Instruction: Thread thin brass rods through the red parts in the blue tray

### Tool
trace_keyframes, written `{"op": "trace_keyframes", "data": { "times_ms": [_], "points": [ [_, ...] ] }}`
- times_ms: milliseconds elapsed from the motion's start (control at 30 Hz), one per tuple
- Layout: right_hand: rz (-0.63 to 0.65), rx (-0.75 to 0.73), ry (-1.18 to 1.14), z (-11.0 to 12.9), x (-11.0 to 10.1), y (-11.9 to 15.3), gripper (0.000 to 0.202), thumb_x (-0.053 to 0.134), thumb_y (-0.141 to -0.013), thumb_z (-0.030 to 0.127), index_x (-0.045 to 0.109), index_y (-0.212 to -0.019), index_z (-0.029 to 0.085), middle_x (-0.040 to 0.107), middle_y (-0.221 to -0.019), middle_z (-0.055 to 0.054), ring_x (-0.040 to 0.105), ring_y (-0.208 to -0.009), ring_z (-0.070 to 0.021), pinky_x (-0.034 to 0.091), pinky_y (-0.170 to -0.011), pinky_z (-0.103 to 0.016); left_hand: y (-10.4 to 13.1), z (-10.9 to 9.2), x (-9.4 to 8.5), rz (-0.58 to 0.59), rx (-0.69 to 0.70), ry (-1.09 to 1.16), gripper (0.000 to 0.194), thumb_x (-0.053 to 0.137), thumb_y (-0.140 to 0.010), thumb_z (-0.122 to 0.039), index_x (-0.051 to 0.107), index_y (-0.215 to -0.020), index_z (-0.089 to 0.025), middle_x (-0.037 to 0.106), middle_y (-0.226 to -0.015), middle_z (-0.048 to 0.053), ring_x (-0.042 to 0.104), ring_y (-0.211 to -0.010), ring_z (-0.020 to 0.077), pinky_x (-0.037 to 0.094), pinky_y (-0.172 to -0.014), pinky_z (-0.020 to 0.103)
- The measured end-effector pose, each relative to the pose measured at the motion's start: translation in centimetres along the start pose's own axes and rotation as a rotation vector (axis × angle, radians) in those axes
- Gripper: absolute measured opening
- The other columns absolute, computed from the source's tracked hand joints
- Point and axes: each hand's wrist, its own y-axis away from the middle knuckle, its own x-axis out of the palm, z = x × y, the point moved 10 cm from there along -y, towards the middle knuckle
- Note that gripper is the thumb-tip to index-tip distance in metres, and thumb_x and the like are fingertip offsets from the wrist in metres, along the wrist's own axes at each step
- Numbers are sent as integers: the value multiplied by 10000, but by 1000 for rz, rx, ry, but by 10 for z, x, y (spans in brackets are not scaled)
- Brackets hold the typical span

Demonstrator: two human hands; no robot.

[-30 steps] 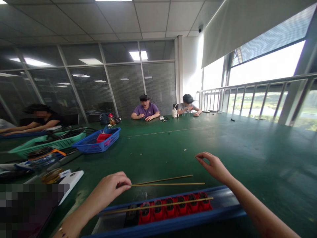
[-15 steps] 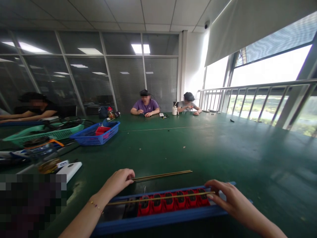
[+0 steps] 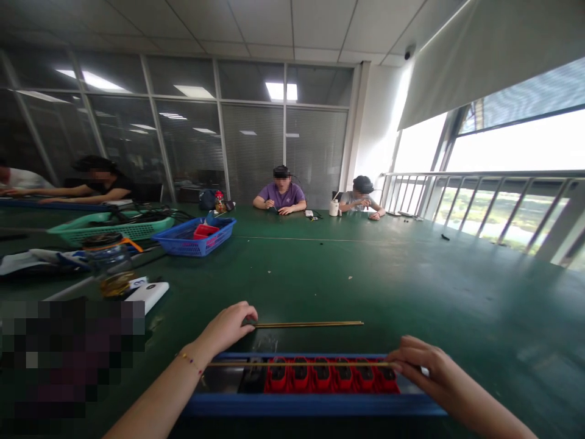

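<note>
Rods (image 3: 308, 324) swung level, lengthwise left-right, left hand (image 3: 226, 327) pinching

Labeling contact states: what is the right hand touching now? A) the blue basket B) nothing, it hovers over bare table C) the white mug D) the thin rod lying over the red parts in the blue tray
D: the right hand pinches the end of the thin rod across the red parts in the blue tray.

Two bare forearms, thin beaded bracelet (image 3: 191, 363) on left wrist
</note>
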Motion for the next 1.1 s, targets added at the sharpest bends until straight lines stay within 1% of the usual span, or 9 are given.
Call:
{"op": "trace_keyframes", "data": {
  "times_ms": [167,267,367,533,700,767,833,933,1100],
  "points": [
    [-115,41,-45,-17,-28,-11,387,393,-844,479,654,-743,213,604,-727,-35,571,-728,-182,475,-678,-251,0,6,2,-9,-17,20,139,537,-735,-245,608,-854,-233,600,-886,4,565,-842,161,394,-733,239],
    [-180,82,-38,-38,-44,-13,398,427,-808,527,668,-747,215,625,-740,-37,575,-752,-197,476,-692,-259,0,7,2,-5,-16,-2,126,524,-745,-241,615,-832,-234,604,-863,4,564,-834,156,391,-731,233],
    [-185,109,-24,-56,-48,-15,399,438,-797,534,676,-779,215,640,-755,-36,582,-746,-200,475,-689,-266,0,7,1,-7,-20,-21,123,516,-750,-233,619,-817,-244,604,-837,-4,566,-812,149,387,-713,224],
    [-78,115,2,-70,-25,-25,402,402,-830,492,673,-815,197,661,-801,-36,592,-754,-189,458,-698,-268,1,8,-2,-25,-46,-33,161,463,-793,-258,623,-795,-234,612,-833,7,568,-814,155,381,-719,231],
    [4,124,191,-78,3,-43,315,454,-811,460,653,-782,218,667,-683,2,584,-615,-157,424,-570,-239,2,2,-5,-31,-58,-45,379,316,-866,-423,630,-799,-223,611,-806,28,570,-772,167,382,-683,249],
    [21,118,302,-76,11,-53,252,478,-808,430,629,-793,229,675,-680,8,600,-599,-157,402,-536,-224,2,-3,-7,-27,-44,-55,406,339,-837,-507,633,-809,-229,612,-820,27,563,-787,178,383,-677,254],
    [40,109,449,-71,18,-65,206,495,-808,406,615,-808,239,690,-710,-1,628,-634,-176,391,-534,-223,2,-9,-7,-19,-5,-74,355,444,-777,-538,632,-844,-245,613,-870,21,548,-847,190,383,-709,256],
    [85,82,694,-61,30,-84,175,512,-811,364,618,-805,224,699,-708,-32,650,-695,-215,402,-607,-255,1,-14,-5,1,38,-110,253,564,-731,-444,620,-907,-272,610,-946,8,519,-925,192,372,-775,261],
    [162,39,901,-47,49,-102,118,555,-786,219,602,-876,158,695,-771,-105,650,-762,-252,410,-672,-296,1,-15,0,30,48,-152,161,525,-781,-296,617,-912,-280,616,-955,-3,520,-931,174,367,-802,263]
  ]
}}
